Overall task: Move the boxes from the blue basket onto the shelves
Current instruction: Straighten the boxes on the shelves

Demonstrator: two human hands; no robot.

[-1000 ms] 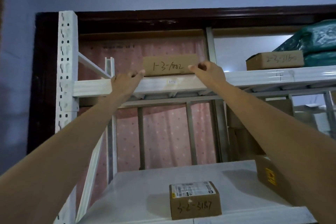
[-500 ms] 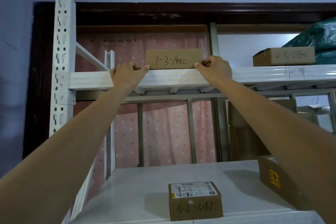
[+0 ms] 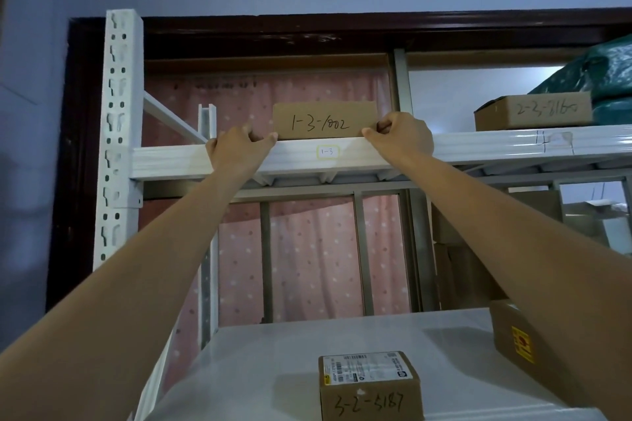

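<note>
A brown cardboard box marked "1-3-1002" (image 3: 321, 121) stands on the top white shelf (image 3: 478, 147), above a small "1-3" label (image 3: 327, 152). My left hand (image 3: 239, 150) rests on the shelf's front beam with its fingertips against the box's lower left corner. My right hand (image 3: 402, 137) has curled fingers pressed on the box's lower right corner. Both arms reach upward. The blue basket is out of view.
A box marked "2-3-2160" (image 3: 533, 111) and a green bag (image 3: 602, 72) sit further right on the top shelf. On the lower shelf (image 3: 273, 369) lie a box marked "3-2-5187" (image 3: 371, 386) and another box (image 3: 516, 342) at right. A white upright post (image 3: 119, 133) stands left.
The box has slid a little deeper onto the top shelf and sits square. My right fingers have curled against its corner. The view has shifted slightly.
</note>
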